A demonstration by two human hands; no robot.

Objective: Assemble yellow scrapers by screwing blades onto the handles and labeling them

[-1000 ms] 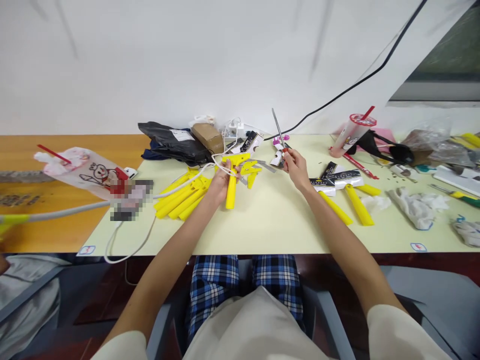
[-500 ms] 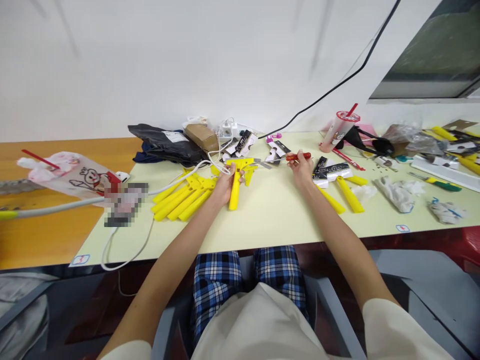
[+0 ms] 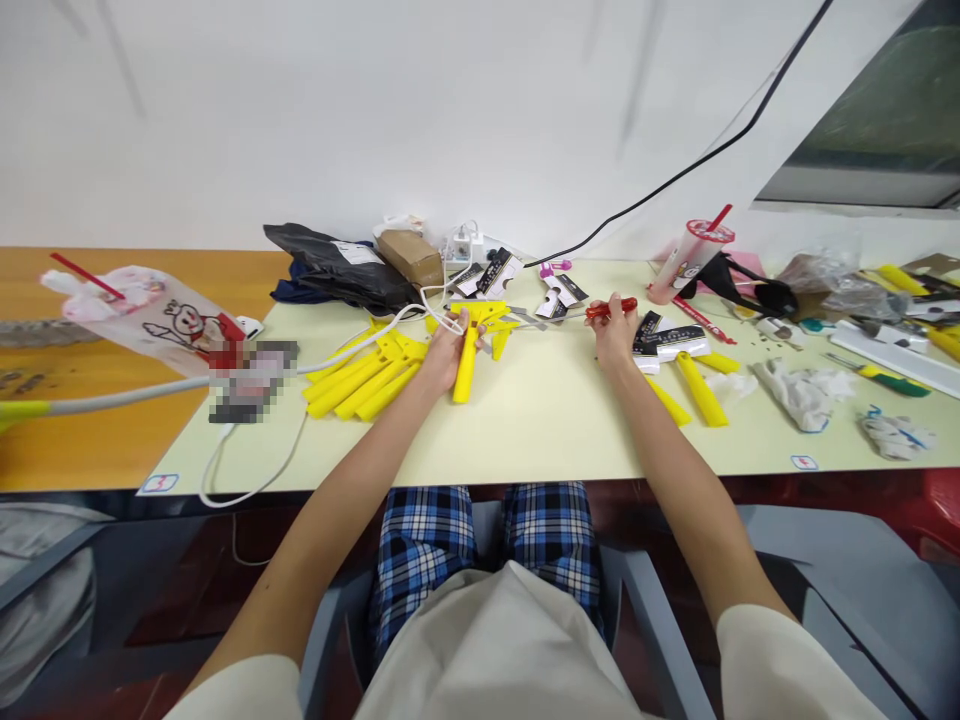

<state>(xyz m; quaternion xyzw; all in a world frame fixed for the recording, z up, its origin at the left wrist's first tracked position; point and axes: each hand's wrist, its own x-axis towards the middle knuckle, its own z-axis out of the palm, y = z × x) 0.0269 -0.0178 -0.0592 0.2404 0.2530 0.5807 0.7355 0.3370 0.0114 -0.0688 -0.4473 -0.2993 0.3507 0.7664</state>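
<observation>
My left hand [image 3: 444, 358] is closed around a yellow plastic scraper [image 3: 466, 372], its handle pointing down toward the table's front edge. Red and held in my closed right hand [image 3: 618, 338] is the handle of a screwdriver [image 3: 600, 310]; its thin shaft points left toward the scraper head. Whether the tip touches the scraper is too small to tell. Several more yellow scrapers [image 3: 367, 380] lie fanned out beside my left hand. Flat metal blades [image 3: 527, 318] rest between my hands, behind the scraper.
Black-and-white card packages [image 3: 679, 343] and loose yellow handles [image 3: 703, 390] lie right of my right hand. Drink cups stand at left [image 3: 191, 325] and right [image 3: 686, 262]. A white cable [image 3: 360, 345] crosses over the scrapers. Black plastic bags [image 3: 352, 270] lie at the back.
The view has shifted slightly. My right hand with the screwdriver has moved a little to the right, and the scraper in my left hand slightly to the left. Both grips stay closed.
</observation>
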